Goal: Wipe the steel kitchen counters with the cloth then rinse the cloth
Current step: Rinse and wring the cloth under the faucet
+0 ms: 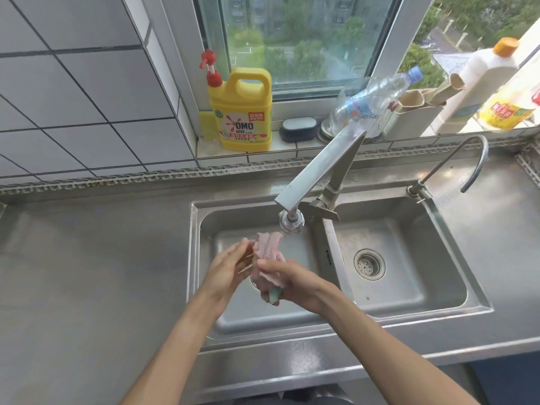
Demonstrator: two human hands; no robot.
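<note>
Both forearms reach in over the front edge of the steel tabletop to the left basin of the double sink. The right hand has its fingers clenched round a bunched pink cloth, which hangs over the left basin, right under the tap head. A greenish corner pokes out below that fist. The left hand lies flat against the cloth's left side, fingers straight, grasping nothing. I can't tell whether water is running. The right basin shows its drain strainer. Behind it, a thin curved spout rises from the tabletop. Farther back, on the window sill, stand a yellow detergent jug, a dark soap dish, a tilted clear plastic bottle and a white bottle with an orange cap.
</note>
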